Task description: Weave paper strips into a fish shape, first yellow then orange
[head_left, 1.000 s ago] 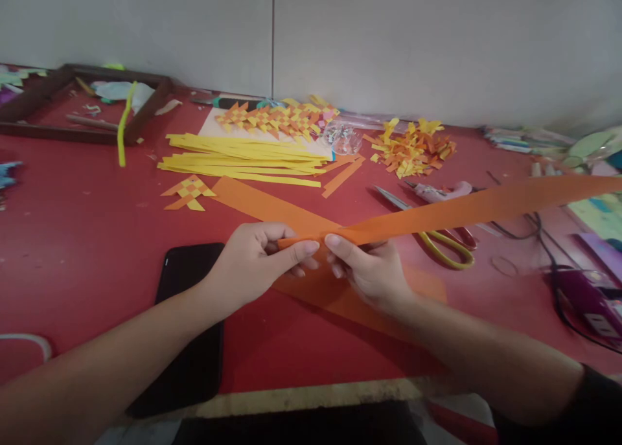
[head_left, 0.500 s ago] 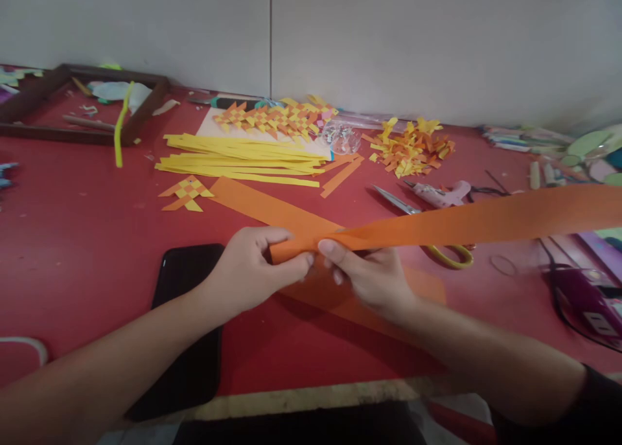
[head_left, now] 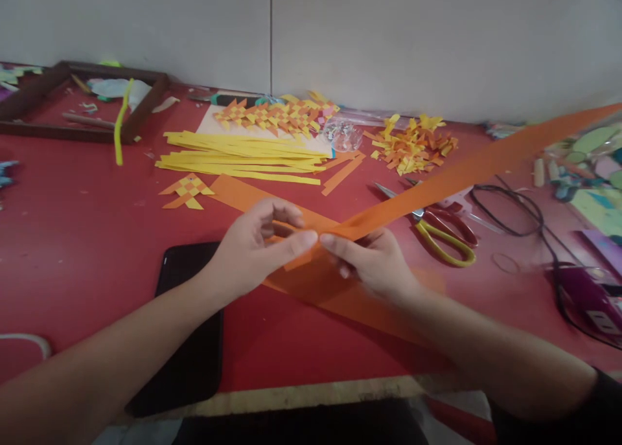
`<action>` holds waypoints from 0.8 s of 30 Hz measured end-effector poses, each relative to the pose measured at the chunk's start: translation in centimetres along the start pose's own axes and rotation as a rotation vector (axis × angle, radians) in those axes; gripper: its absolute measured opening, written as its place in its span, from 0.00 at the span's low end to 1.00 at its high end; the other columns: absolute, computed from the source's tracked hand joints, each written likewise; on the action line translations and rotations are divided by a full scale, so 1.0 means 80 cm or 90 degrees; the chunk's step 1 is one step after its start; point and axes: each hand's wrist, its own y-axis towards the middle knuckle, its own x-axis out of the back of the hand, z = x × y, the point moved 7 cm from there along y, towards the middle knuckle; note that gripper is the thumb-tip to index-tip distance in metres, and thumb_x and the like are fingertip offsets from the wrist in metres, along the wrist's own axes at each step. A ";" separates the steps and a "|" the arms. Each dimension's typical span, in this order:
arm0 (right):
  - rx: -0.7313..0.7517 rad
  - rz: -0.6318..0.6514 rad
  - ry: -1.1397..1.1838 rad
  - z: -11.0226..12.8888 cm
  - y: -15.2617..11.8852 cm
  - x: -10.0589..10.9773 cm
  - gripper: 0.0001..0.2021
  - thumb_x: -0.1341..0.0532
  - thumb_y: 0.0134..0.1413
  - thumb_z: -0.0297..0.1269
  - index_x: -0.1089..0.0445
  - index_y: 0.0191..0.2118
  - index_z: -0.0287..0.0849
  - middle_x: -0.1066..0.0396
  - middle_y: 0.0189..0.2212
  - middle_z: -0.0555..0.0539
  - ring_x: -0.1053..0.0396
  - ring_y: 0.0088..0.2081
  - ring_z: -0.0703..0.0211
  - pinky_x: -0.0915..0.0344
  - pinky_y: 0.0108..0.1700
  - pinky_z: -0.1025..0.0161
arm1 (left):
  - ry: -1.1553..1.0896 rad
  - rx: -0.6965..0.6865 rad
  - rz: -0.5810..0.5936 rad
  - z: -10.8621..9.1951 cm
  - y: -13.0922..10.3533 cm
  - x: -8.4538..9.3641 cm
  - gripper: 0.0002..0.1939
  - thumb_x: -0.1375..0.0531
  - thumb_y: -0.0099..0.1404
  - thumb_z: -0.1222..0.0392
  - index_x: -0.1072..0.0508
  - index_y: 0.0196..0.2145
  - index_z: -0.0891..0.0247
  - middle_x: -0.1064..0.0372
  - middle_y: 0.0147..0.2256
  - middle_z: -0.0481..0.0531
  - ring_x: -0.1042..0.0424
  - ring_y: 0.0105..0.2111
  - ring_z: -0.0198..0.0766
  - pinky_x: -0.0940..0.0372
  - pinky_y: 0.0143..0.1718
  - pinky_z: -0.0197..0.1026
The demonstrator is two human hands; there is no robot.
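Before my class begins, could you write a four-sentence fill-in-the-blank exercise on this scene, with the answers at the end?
1. The right hand pinches a strip coloured ____.
2. The phone lies partly beneath the person's ____ forearm.
3. The scissors have one red handle and one ____ handle.
4. The dark frame lies toward the table's far ____ corner.

Missing words: orange; left; yellow; left.

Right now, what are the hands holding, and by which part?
The right hand pinches an orange strip near its left end; the left hand touches that end, its grip unclear.
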 end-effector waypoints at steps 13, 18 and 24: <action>-0.048 0.018 0.046 -0.012 -0.001 0.000 0.16 0.30 0.45 0.46 0.31 0.21 0.39 0.34 0.15 0.53 0.40 0.15 0.70 0.48 0.16 0.70 | 0.030 -0.001 0.060 0.005 -0.004 -0.006 0.13 0.31 0.56 0.60 0.34 0.30 0.62 0.35 0.26 0.42 0.35 0.24 0.27 0.37 0.25 0.30; -0.016 0.024 -0.007 -0.003 -0.002 0.002 0.14 0.31 0.47 0.45 0.29 0.23 0.39 0.36 0.13 0.55 0.43 0.15 0.71 0.49 0.17 0.69 | 0.095 -0.001 0.094 -0.002 -0.006 -0.012 0.06 0.35 0.60 0.57 0.24 0.34 0.61 0.25 0.33 0.49 0.27 0.33 0.34 0.33 0.34 0.34; -0.054 0.042 -0.026 -0.003 -0.001 0.003 0.16 0.31 0.47 0.45 0.31 0.21 0.39 0.37 0.11 0.54 0.43 0.14 0.72 0.51 0.16 0.70 | 0.151 0.030 0.119 -0.002 -0.006 -0.012 0.09 0.36 0.61 0.56 0.19 0.38 0.59 0.21 0.39 0.52 0.23 0.38 0.40 0.30 0.39 0.37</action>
